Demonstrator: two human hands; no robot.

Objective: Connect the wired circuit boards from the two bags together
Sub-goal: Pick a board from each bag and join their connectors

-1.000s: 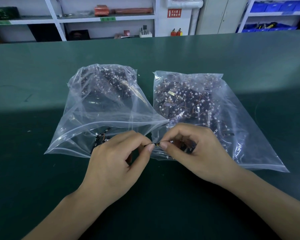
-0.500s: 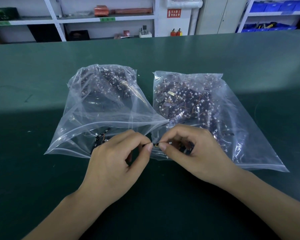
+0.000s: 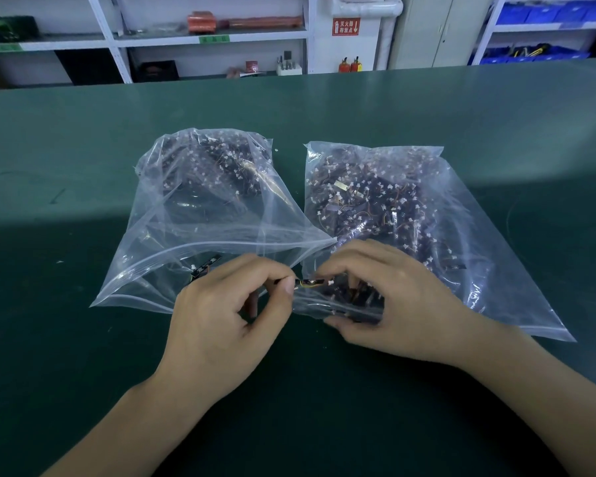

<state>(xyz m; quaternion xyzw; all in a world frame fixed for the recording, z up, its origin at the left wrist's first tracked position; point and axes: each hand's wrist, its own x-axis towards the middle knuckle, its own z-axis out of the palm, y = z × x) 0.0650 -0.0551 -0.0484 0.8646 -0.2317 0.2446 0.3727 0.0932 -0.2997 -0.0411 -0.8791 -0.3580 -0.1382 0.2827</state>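
Green table [image 3: 83,373], shelving behind. Small wired circuit board [image 3: 311,283] sits between the two hands at the bag mouths. Left hand [image 3: 227,325] pinches its end, thumb and forefinger closed. Right hand [image 3: 389,304] is curled over the right bag [image 3: 461,235] mouth; its grip on the board is hidden, can't tell. Left bag [image 3: 193,215] lies just beside. Contents of both bags are blurry through the plastic.

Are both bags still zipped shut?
No, the left bag gapes open at its near end, and the right hand has fingers in the mouth of the right bag.
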